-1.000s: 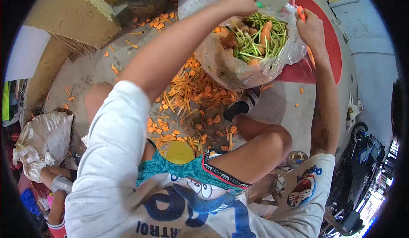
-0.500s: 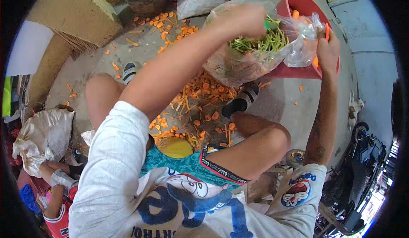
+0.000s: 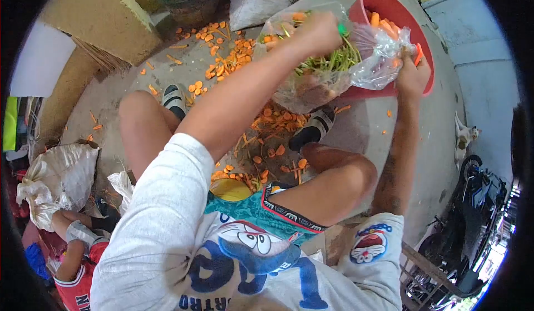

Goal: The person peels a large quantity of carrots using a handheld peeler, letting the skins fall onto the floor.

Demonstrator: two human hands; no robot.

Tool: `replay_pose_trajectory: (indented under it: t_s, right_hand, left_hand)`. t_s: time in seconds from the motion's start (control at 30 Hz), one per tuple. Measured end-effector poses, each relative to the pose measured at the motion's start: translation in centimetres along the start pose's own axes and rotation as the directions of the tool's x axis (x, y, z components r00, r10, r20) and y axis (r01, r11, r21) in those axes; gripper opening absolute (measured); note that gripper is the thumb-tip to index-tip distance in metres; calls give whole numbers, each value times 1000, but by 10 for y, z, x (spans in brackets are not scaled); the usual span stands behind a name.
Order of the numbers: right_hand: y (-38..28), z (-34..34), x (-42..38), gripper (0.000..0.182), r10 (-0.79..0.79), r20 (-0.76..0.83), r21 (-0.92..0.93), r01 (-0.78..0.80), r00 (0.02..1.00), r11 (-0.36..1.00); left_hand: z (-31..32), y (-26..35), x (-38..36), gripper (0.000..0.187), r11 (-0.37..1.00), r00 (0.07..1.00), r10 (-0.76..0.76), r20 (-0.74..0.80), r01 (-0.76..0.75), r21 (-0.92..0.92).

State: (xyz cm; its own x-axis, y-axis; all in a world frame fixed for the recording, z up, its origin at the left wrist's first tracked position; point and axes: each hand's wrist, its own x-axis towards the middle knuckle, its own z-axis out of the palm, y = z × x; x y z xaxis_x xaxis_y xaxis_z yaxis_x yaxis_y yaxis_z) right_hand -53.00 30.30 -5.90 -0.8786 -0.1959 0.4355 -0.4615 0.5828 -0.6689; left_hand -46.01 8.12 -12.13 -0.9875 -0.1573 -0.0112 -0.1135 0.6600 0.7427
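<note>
A clear plastic bag [image 3: 311, 88] hangs over the floor beside the red tub, with green stalks [image 3: 331, 60] and some orange pieces in it. My left hand [image 3: 322, 33] is a fist at the bag's upper part; a bit of bright green [image 3: 341, 29] shows beside it, and what the fingers grip is hidden. Near the tub's right side, my right hand [image 3: 413, 77] grips the bunched end of the bag. An orange object [image 3: 419, 54] sticks out at its fingers.
Carrots lie in the red tub [image 3: 428, 38]. Orange slices and peelings [image 3: 242, 52] cover the floor around my feet. A basket [image 3: 192, 2] and a white sack [image 3: 261, 2] stand beyond. Another person [image 3: 75, 266] sits at lower left; a motorcycle [image 3: 473, 216] is at right.
The bag and both my hands have shifted left. The bag has opened out, showing more orange pieces at its left, and more carrots show in the tub.
</note>
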Motion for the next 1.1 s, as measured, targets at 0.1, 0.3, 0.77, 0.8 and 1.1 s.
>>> replay_pose_trajectory:
  t_s: [0.1,0.3,0.77,0.8,1.1]
  right_hand:
    - [19,10,-11,19,279,-74,430,-222,958,875]
    - [36,12,-6,13,363,-174,616,-187,915,765]
    - [29,-14,-32,10,416,-311,530,-208,854,822]
    - [25,-19,-35,9,403,-366,447,-221,839,867]
    - [37,-29,-56,7,327,-374,437,-146,868,887]
  left_hand:
    - [8,-9,38,24,998,993,-69,-95,69,-4]
    - [53,39,4,25,970,987,160,1,-158,185]
    - [42,45,-22,28,967,972,154,177,-185,174]
    - [31,39,-26,28,966,973,155,173,-186,180]
    - [45,39,13,29,984,997,82,16,-83,158]
